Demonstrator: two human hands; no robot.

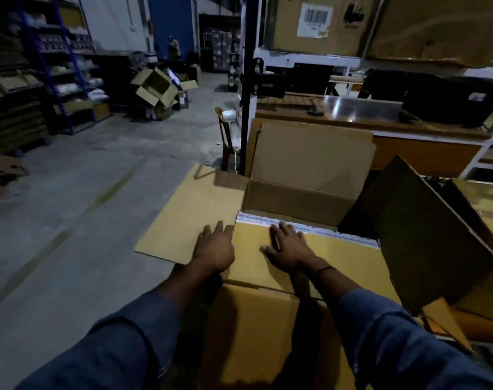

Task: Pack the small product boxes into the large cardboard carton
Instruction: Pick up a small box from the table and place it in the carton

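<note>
With the left hand and right hand pressing flat, fingers spread, on the near flap of the carton standing right before the person, I reckon a hard shove could cave that flap down onto any small boxes hidden beneath it.
</note>
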